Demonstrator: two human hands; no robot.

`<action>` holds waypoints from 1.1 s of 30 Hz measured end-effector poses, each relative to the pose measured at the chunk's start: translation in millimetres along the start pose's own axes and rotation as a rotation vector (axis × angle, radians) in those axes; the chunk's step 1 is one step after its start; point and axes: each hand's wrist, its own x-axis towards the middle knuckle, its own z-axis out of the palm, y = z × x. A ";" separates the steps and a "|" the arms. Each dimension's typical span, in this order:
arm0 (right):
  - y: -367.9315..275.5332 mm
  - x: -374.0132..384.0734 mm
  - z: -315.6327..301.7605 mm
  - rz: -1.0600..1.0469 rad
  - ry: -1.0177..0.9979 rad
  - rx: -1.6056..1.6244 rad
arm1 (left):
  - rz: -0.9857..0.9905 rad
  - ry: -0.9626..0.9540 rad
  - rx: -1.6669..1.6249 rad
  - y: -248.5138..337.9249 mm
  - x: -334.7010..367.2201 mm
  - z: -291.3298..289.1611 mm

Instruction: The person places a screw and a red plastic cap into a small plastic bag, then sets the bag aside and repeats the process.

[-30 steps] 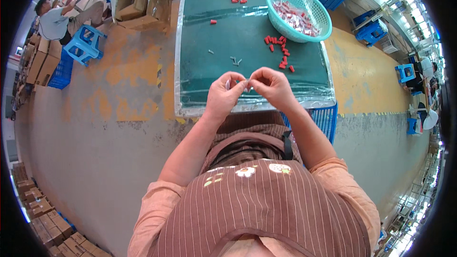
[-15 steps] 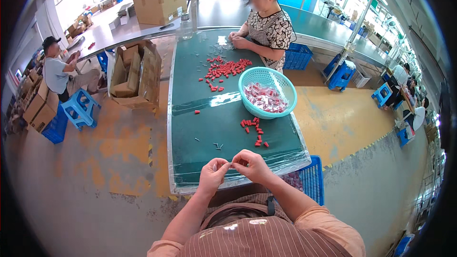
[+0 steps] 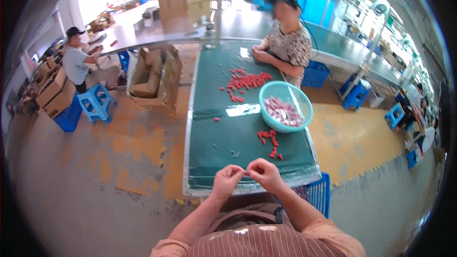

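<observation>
My left hand (image 3: pixel 228 181) and my right hand (image 3: pixel 265 173) meet over the near edge of the green-topped table (image 3: pixel 204 159). Both are closed in a pinch, fingertips almost touching. A tiny piece seems to sit between them, too small and blurred to name. Just beyond my hands lie a few thin grey pins or screws (image 3: pixel 234 153). A loose group of small red caps (image 3: pixel 270 139) is scattered past my right hand. Behind that group stands a turquoise plastic basket (image 3: pixel 281 126), filled with clear bags of red pieces.
A larger pile of red caps (image 3: pixel 247 81) lies farther back, near a co-worker (image 3: pixel 290 43) at the table's far right. A blue crate (image 3: pixel 320 192) stands below the near right corner. Left of the table are an open carton (image 3: pixel 159 100) and a blue stool (image 3: pixel 96 103).
The whole view has shifted, so the table and my hands appear farther right and a little lower. Both hands stay pinched together at the near edge.
</observation>
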 end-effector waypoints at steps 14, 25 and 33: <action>-10.9 -89.0 -79.5 0.022 0.144 -0.226 | -0.007 -0.378 0.278 -8.6 -23.8 10.4; -12.6 -121.6 -129.6 0.199 0.448 -0.283 | -0.502 -0.418 -0.595 -9.4 2.5 32.5; 15.8 -35.5 5.1 -0.203 0.028 -0.332 | -0.384 -0.208 -0.344 -34.2 -6.2 26.0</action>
